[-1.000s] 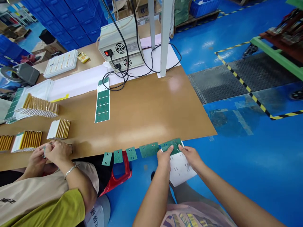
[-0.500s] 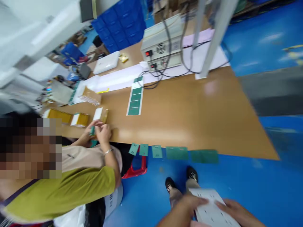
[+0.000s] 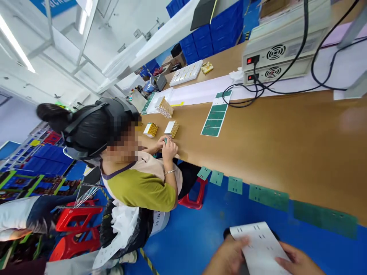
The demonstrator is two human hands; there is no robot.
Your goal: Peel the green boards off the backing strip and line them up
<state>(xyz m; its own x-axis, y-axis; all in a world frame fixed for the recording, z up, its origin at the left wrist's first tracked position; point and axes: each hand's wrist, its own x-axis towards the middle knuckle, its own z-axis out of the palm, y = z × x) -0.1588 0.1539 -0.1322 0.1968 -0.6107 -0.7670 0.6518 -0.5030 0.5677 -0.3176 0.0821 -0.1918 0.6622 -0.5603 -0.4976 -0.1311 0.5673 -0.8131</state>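
Note:
My left hand (image 3: pixel 228 255) is closed on the left edge of a white sheet with small dark slots (image 3: pixel 259 240), its thumb on top. My right hand (image 3: pixel 298 260) grips the same sheet by its right edge, thumb over the face. The sheet is tilted above the blue floor, in front of the table edge, and its lower end is cut off by the frame. Several green stickers (image 3: pixel 235 185) with small slots hang along the table's front edge, beyond my hands.
A seated co-worker's hands (image 3: pixel 169 148) hold a small green piece at the table (image 3: pixel 258 141). Stacked white-and-yellow pieces (image 3: pixel 172 129) stand beside them. A green-panelled sheet (image 3: pixel 215 119) lies near cables and grey power units (image 3: pixel 282 49). A red stool (image 3: pixel 195 196) and black-lined bin (image 3: pixel 145 223) stand nearby.
My view has swung left and up, so the table and co-worker have shifted right in the picture. Both my hands still hold the white sheet.

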